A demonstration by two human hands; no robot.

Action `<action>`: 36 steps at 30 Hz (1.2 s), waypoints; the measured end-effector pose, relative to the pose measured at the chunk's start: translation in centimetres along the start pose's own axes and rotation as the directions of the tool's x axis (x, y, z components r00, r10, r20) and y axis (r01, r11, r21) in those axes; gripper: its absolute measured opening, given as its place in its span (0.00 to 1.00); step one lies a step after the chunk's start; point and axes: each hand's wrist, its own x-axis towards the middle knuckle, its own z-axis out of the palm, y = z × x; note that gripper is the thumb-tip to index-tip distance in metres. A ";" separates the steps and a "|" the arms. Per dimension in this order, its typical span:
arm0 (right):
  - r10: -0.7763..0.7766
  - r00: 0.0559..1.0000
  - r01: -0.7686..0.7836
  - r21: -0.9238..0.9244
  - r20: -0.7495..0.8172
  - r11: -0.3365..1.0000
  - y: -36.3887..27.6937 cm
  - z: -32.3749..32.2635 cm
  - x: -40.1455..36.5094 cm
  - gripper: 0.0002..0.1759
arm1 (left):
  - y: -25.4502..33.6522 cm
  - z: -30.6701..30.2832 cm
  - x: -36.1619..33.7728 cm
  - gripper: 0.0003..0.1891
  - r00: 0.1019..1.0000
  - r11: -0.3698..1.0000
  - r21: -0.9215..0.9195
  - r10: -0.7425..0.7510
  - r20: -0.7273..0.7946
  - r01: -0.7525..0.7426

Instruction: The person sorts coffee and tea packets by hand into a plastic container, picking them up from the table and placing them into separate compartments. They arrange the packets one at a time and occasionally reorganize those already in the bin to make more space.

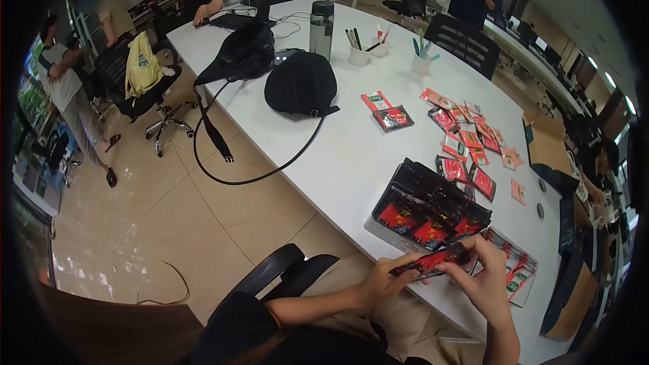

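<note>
Between my two hands is a black and red packet [443, 261], held near the table's front edge. My left hand [387, 282] grips its left end, and my right hand [488, 274] pinches its right end between thumb and fingers. Just beyond them stands a box [390, 231] filled with rows of similar black and red packets [433, 211]. To the right of my right hand, partly hidden by it, lies a clear-looking container [531, 265] with red and white sachets inside.
Loose red sachets [466, 138] are scattered over the white table [324, 155]. A black cap [301, 84], a black bag [243, 51], a bottle [322, 30] and pen cups [358, 55] stand farther back. Cardboard boxes [546, 140] line the right. Several people are around the room.
</note>
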 end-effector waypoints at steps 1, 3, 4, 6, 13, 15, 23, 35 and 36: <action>0.029 1.000 -0.029 0.059 -0.003 0.998 0.2 0.2 -0.1 0.12 | -0.2 0.2 0.0 0.20 1.000 0.999 -0.039 -0.007 0.020 0.007; 0.058 0.998 -0.053 0.123 -0.036 0.991 0.5 0.2 -0.3 0.12 | 0.0 0.3 -0.1 0.20 0.999 0.998 0.058 -0.012 0.036 0.010; 0.060 0.996 -0.051 0.128 -0.071 0.991 0.9 -0.2 -0.4 0.11 | 0.5 -0.2 -0.1 0.20 0.999 0.982 0.190 -0.009 0.034 0.002; 0.066 0.985 -0.051 0.098 -0.160 0.994 0.8 -1.4 -0.8 0.11 | 1.1 -0.5 0.5 0.19 0.980 0.946 0.276 0.191 -0.049 -0.171; 0.058 0.945 -0.123 -0.184 -0.322 0.975 2.8 -5.0 0.3 0.07 | 1.9 -6.7 4.0 0.21 0.786 0.559 0.789 0.595 -0.168 -0.255; 0.063 0.957 -0.153 -0.310 -0.281 0.938 4.2 -3.6 0.7 0.11 | 1.3 -7.8 5.1 0.33 0.896 0.724 0.665 0.402 -0.187 -0.186; -0.141 0.967 -0.023 -0.629 -0.210 0.777 4.4 0.9 2.0 0.39 | 0.2 -8.4 5.8 0.50 0.997 0.925 0.377 0.074 -0.029 -0.058; 0.146 0.989 -0.125 -0.656 -0.022 0.744 7.7 1.7 3.3 0.61 | 0.8 -7.7 5.8 0.45 1.000 0.963 0.268 -0.016 0.006 0.013; 0.181 0.983 -0.145 -0.636 -0.008 0.758 7.4 1.6 3.5 0.59 | 0.6 -7.7 5.7 0.43 1.000 0.969 0.246 -0.012 -0.001 0.012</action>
